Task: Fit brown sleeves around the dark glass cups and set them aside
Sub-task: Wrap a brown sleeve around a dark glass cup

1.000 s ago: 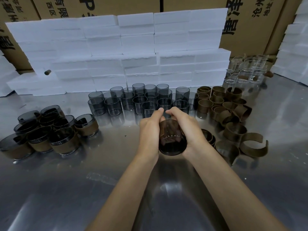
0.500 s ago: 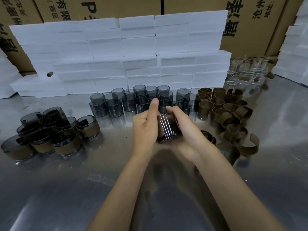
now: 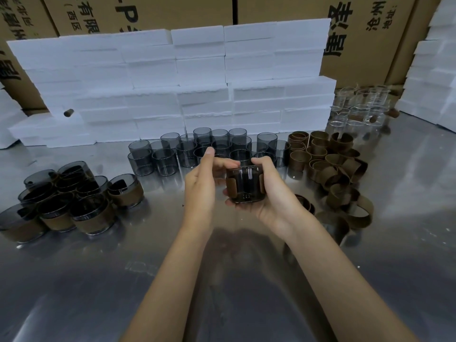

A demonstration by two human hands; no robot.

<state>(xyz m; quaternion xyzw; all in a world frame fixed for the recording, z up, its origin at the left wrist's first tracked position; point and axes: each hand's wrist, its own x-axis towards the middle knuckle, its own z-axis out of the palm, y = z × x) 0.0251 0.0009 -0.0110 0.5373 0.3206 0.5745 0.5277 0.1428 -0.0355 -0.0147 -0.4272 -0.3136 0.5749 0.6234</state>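
Observation:
A dark glass cup [image 3: 246, 185] is held upright above the steel table, a brown sleeve [image 3: 232, 188] wrapped round it with its two ends showing toward me. My right hand [image 3: 274, 193] cups it from the right and underneath. My left hand [image 3: 201, 181] pinches its rim on the left, forefinger raised. Bare dark cups [image 3: 204, 149] stand in a cluster just behind. Loose brown sleeves [image 3: 330, 169] lie heaped to the right. Sleeved cups [image 3: 71, 203] sit grouped at the left.
White foam blocks [image 3: 172, 82] are stacked along the back, with cardboard cartons [image 3: 370, 33] behind them. Clear glasses [image 3: 357, 109] stand at the back right. More foam [image 3: 434, 70] rises at the right edge. The steel table [image 3: 123, 280] shines below my arms.
The cup has turned from lying tipped toward me to standing upright in my hands, and the sleeve ends now face me. Both hands rose slightly.

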